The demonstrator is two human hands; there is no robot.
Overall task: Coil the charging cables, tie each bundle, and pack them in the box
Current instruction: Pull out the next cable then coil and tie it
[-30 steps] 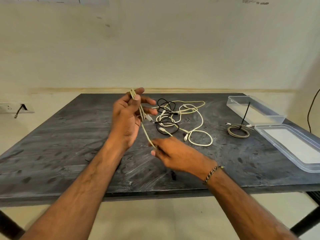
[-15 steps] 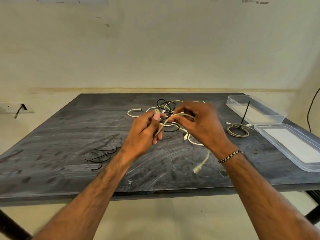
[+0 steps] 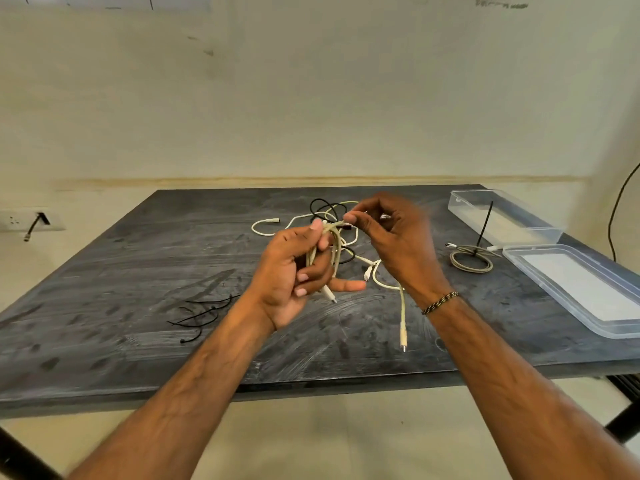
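Pale plaster wall backs the dark stone table, and we work above its middle. Our left hand curls its fingers round a cream cable gathered in loops, one plug poking out below the palm; our right hand pinches the same cable at the top of the loops, and its loose tail hangs down to the table near the front edge. Behind our hands a tangle of white and black cables lies partly hidden by them. Black zip ties lie at left. At right a coiled, tied cable lies just beside the clear box and its lid. A wall socket sits far left. Faint writing high on the wall is too blurred to read.
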